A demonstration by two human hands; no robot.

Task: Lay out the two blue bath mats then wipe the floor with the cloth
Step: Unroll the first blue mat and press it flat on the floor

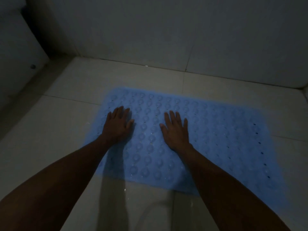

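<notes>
Head view shows both hands, left hand [117, 125] and right hand [175, 130], spread flat on a blue mat [225, 139]; best press outward evenly so it grips the floor [50, 147].

Translucent rubbery blue bath mat [208, 139] with raised bumps, glossy tiled floor [58, 130]

The room was dim — only a little light fell on things. The floor [63, 124] had big pale tiles with thin dark lines between them, and it looked shiny and wet near the bottom. A plain grey wall [166, 25] stood at the back. On the left was a white panel [18, 47] with a small round knob [33, 66] — dark shadow beside it.
</notes>
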